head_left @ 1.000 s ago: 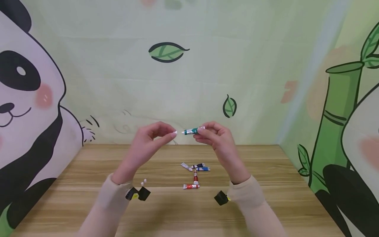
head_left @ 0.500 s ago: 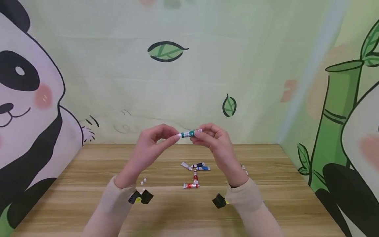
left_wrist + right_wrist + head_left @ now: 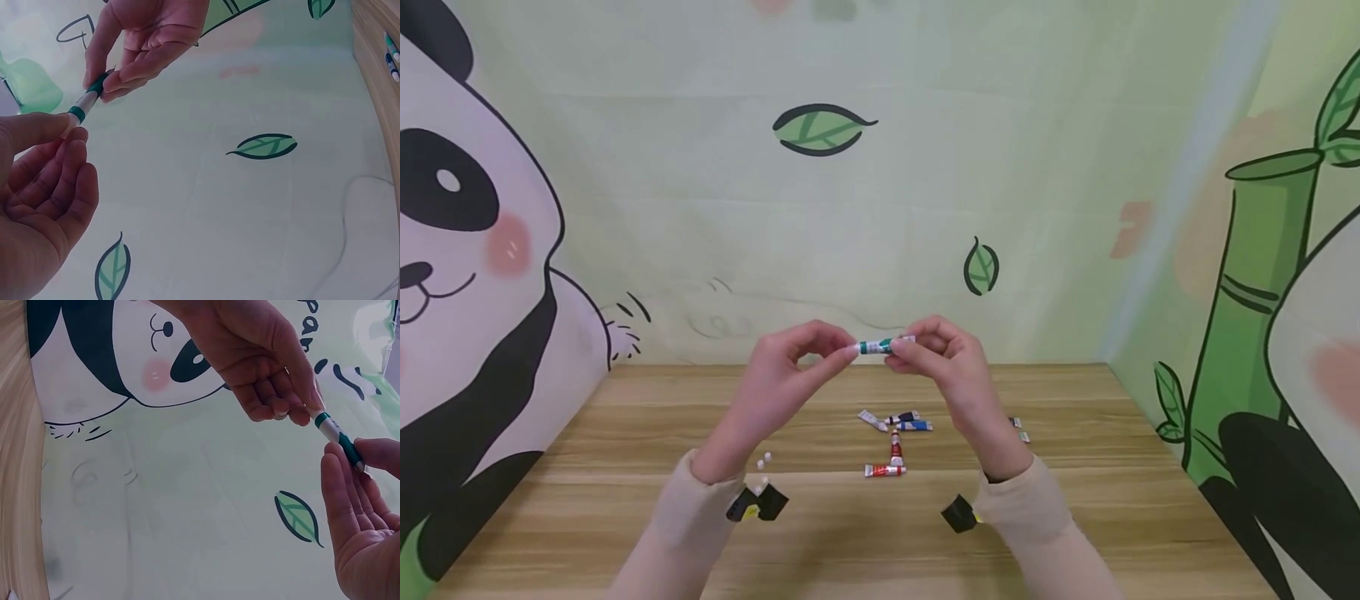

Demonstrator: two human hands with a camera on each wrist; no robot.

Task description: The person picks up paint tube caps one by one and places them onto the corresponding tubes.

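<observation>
"What's changed on the left?"
"The left hand (image 3: 784, 368) pinches the white cap (image 3: 67, 129), apart a second ago, now against the green tube (image 3: 874, 347)."
"And right?"
"The right hand (image 3: 949, 358) grips the tube's other end, above the table (image 3: 835, 533)."

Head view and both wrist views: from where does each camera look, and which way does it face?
Head: on the head, facing forward and down over table and wall; left hand, right hand and both forearms show.
Left wrist: on that wrist, facing past the left hand to the wall; right hand at top.
Right wrist: on that wrist, facing past the right hand to the wall; left hand at top.
Both wrist views share the green tube.
</observation>
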